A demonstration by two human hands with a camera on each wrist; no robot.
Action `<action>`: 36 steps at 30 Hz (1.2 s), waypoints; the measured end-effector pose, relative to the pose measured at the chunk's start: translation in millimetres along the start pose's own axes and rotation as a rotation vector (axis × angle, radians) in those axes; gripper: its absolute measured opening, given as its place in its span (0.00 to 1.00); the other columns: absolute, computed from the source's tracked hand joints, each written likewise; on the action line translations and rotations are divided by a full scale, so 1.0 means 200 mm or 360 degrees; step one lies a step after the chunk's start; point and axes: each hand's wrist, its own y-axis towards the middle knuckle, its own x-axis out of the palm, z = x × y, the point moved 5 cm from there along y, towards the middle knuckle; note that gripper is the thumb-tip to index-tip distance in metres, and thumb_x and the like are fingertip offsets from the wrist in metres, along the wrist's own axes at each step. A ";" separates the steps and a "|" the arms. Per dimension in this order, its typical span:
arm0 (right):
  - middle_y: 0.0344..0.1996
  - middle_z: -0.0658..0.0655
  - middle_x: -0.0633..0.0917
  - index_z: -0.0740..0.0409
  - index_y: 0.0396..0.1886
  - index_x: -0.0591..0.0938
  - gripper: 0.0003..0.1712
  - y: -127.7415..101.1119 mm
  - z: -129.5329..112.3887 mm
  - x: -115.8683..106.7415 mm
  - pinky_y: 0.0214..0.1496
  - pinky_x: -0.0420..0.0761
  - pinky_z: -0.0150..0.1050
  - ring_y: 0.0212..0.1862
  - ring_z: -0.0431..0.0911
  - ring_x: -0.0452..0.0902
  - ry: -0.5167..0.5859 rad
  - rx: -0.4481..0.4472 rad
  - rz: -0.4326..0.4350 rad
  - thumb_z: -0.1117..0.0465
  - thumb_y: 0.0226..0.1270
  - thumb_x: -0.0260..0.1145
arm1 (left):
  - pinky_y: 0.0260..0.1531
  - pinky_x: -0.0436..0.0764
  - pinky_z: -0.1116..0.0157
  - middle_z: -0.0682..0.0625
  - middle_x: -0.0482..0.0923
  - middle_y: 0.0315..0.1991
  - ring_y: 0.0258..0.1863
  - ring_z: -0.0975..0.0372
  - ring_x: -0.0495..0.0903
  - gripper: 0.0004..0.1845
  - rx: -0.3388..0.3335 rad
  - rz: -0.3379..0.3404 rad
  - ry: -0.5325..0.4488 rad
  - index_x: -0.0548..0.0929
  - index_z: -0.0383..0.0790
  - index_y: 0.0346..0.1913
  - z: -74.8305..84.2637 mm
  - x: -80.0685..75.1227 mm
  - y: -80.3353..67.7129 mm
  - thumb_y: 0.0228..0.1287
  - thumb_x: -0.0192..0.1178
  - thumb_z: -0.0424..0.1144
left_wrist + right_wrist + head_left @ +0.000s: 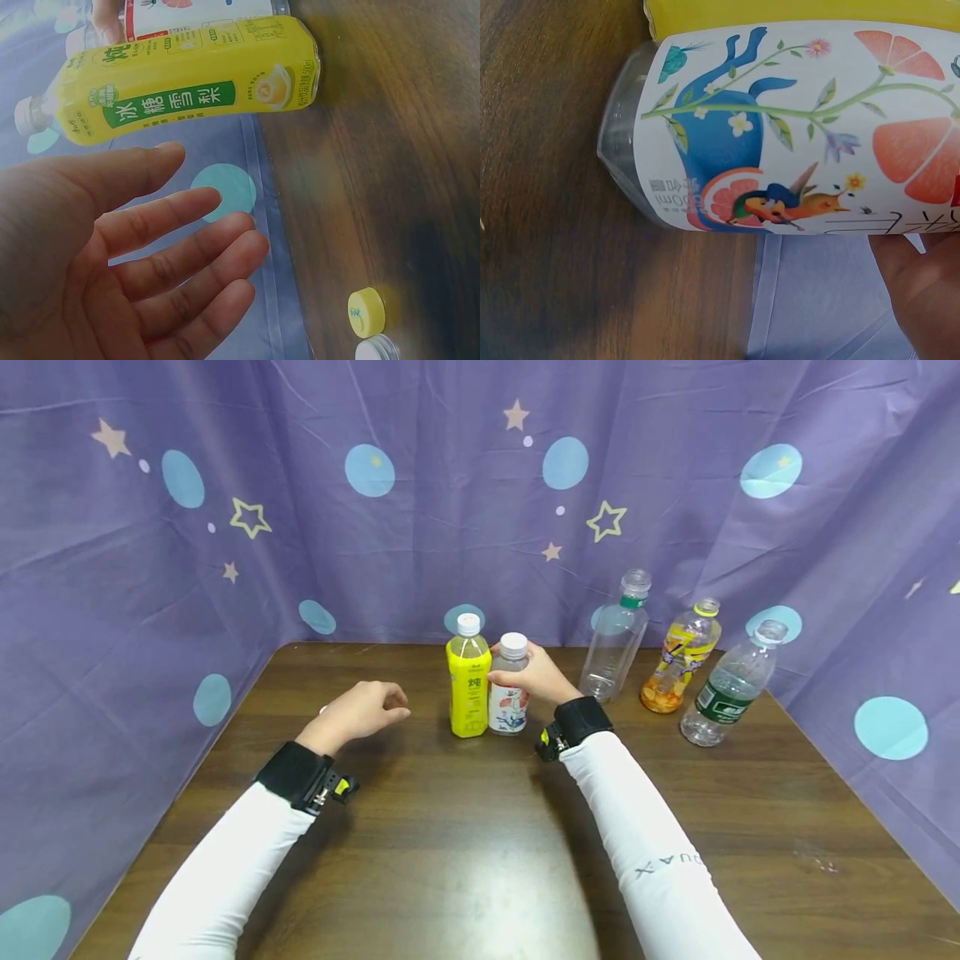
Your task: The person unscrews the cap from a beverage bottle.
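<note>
My right hand (534, 675) grips a clear bottle with a white cap and a fruit-pattern label (509, 703), thumb on its near side. That bottle stands upright on the table, and its printed label (795, 135) fills much of the right wrist view. Right beside it, on the left, is a yellow-labelled drink bottle (469, 685) with a white cap, also upright. My left hand (363, 714) hovers to the left of the yellow bottle, apart from it. In the left wrist view its fingers (176, 274) are loosely spread and hold nothing.
Three uncapped bottles stand on the right: a tall clear bottle (611, 647), an orange-and-yellow labelled bottle (678, 660) and a green-labelled bottle (727, 693). A yellow cap (367, 312) and a pale cap (376, 348) lie near my left hand. A purple curtain (465, 527) hangs behind the table.
</note>
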 end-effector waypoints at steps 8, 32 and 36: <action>0.47 0.64 0.82 0.64 0.55 0.76 0.27 0.07 0.14 0.00 0.45 0.81 0.40 0.44 0.49 0.80 0.0002 -0.0043 0.0016 0.64 0.55 0.73 | 0.46 0.79 0.54 0.44 0.85 0.42 0.40 0.56 0.82 0.17 0.0011 0.0004 0.0003 0.82 0.36 0.51 0.01 0.00 0.01 0.66 0.60 0.45; 0.48 0.64 0.78 0.62 0.59 0.64 0.40 0.00 0.03 -0.10 0.48 0.81 0.45 0.47 0.52 0.78 -0.0186 -0.0092 -0.0203 0.65 0.50 0.77 | 0.46 0.79 0.54 0.44 0.84 0.45 0.43 0.55 0.82 0.17 -0.0034 -0.0004 0.0020 0.81 0.38 0.51 0.03 -0.06 -0.01 0.67 0.59 0.45; 0.46 0.62 0.79 0.60 0.57 0.64 0.41 -0.12 -0.13 -0.17 0.49 0.80 0.44 0.47 0.51 0.78 -0.0257 -0.0121 -0.0073 0.62 0.48 0.79 | 0.46 0.79 0.53 0.44 0.84 0.45 0.44 0.54 0.82 0.17 -0.0045 0.0003 0.0019 0.81 0.38 0.52 0.04 -0.08 -0.02 0.67 0.59 0.46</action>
